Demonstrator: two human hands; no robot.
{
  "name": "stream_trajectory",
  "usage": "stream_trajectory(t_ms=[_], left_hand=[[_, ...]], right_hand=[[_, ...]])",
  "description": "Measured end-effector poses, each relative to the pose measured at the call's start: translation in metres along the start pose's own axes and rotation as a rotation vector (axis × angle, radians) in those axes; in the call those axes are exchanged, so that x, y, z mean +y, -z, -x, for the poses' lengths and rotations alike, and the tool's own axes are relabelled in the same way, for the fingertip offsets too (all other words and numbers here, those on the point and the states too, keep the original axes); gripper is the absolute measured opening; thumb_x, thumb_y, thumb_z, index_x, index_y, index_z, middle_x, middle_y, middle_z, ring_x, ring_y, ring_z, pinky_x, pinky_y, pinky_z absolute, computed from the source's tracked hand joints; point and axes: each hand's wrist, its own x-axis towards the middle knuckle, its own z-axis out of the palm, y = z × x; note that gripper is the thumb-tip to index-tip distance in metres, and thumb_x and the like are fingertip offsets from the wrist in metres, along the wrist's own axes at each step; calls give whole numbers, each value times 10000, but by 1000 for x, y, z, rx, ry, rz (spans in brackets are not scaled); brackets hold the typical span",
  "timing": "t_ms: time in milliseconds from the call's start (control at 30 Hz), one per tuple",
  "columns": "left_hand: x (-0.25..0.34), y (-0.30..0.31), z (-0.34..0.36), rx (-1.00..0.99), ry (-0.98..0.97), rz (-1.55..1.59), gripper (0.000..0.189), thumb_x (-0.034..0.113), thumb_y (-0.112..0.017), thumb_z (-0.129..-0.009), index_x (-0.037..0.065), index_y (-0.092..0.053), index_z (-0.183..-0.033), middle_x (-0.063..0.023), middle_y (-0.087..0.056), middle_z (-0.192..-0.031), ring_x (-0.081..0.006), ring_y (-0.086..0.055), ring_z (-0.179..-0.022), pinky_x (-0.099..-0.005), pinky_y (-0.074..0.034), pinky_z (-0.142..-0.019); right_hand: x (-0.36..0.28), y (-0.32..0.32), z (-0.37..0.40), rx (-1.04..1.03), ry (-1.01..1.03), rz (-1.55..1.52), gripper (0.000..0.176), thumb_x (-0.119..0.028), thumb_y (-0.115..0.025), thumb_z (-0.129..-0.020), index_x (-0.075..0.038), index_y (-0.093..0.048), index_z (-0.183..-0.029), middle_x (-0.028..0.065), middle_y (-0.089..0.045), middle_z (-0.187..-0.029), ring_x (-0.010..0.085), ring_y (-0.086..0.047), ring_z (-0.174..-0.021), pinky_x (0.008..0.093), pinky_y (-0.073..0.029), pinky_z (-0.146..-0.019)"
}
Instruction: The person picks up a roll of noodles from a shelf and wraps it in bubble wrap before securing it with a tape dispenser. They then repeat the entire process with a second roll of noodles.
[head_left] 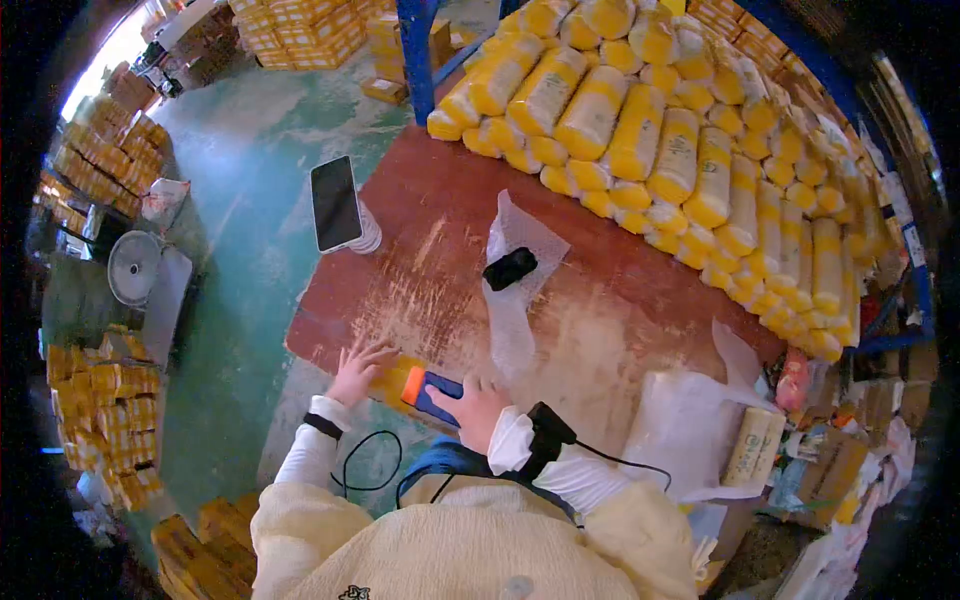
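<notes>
My right hand (484, 410) is wrapped round a dark blue hand tool with an orange end (414, 385), whose exact kind I cannot make out. The orange end points left, towards my left hand (362, 372). That hand lies at the front edge of the table with its fingers spread, holding nothing. Between the two hands a yellow strip (392, 380) shows along the edge, partly hidden by the hand and the tool. Farther in, a small black object (510, 268) rests on a crumpled piece of bubble wrap (515, 325).
The worn red-brown tabletop (430, 240) bears a phone (336, 204) propped against white rolls (368, 232) at its left edge. Yellow-ended wrapped packages (640, 130) are piled along the back. White wrapping (680, 430) and a carton (752, 448) lie at the right. A black cable (398, 455) hangs near my body.
</notes>
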Motion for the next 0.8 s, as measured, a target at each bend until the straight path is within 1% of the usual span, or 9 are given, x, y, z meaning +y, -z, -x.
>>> stream_trajectory(t_ms=[67,100,200,300,367,467,600,700,800], left_hand=[[34,-18,2,223,68,-405,356,297,-415,-844,171,-540,-1152,-31,-489,-1224,-265,-281,-1262,-523,-86,-1044],[35,-18,2,297,10,-448,326,302,-398,-855,169,-557,-1107,-32,-497,-1203,-271,-329,-1227,-522,-120,-1036],[40,-9,1,261,-28,-402,336,313,-407,-851,152,-550,-1109,-46,-505,-1182,-270,-338,-1219,-523,-143,-1028],[52,-32,-5,254,10,-512,352,315,-427,-839,118,-543,-1106,-70,-511,-1162,-266,-374,-1187,-518,-177,-1013],[79,-55,-2,65,-213,-492,365,307,-449,-825,78,-535,-1095,-85,-526,-1132,-262,-430,-1127,-482,-251,-985],[116,-85,2,132,-398,-385,382,305,-471,-815,58,-526,-1100,-91,-541,-1109,-257,-466,-1079,-439,-318,-948],[106,-84,-2,106,-531,-335,403,314,-488,-804,49,-521,-1106,-94,-545,-1107,-253,-475,-1072,-418,-346,-931],[110,-76,-4,49,-548,-338,470,369,-512,-781,52,-507,-1128,-97,-531,-1136,-253,-465,-1090,-435,-339,-933],[130,-60,-2,-56,-592,-435,595,437,-551,-730,57,-459,-1178,-104,-516,-1154,-270,-463,-1089,-445,-339,-926]], right_hand=[[12,-11,14,28,50,-73,637,-82,-541,-700,-302,-399,-1281,227,-447,-1027,377,-485,-912,431,-404,-787],[21,-16,25,44,72,-111,661,-64,-537,-690,-303,-391,-1289,234,-442,-1032,381,-484,-911,430,-408,-785],[62,6,72,-183,-55,-69,694,-53,-550,-667,-302,-385,-1293,230,-424,-999,383,-475,-882,426,-422,-766],[83,3,93,-96,-29,-59,687,-76,-569,-668,-299,-386,-1292,218,-436,-946,379,-475,-867,419,-424,-759],[89,-15,94,-7,-15,-27,682,-104,-593,-668,-296,-388,-1290,215,-442,-936,372,-479,-858,412,-425,-754],[98,-31,106,70,-16,-129,678,-144,-620,-673,-294,-385,-1291,211,-445,-930,365,-482,-848,408,-427,-754],[105,-36,124,-23,-65,-208,679,-177,-639,-680,-294,-376,-1295,206,-448,-925,362,-490,-826,407,-432,-757],[112,-50,135,137,-31,-248,676,-175,-636,-686,-293,-372,-1297,203,-451,-917,370,-497,-810,412,-439,-749],[103,-47,135,62,-138,-212,685,-157,-638,-675,-288,-378,-1294,196,-461,-900,375,-506,-799,417,-443,-744]])
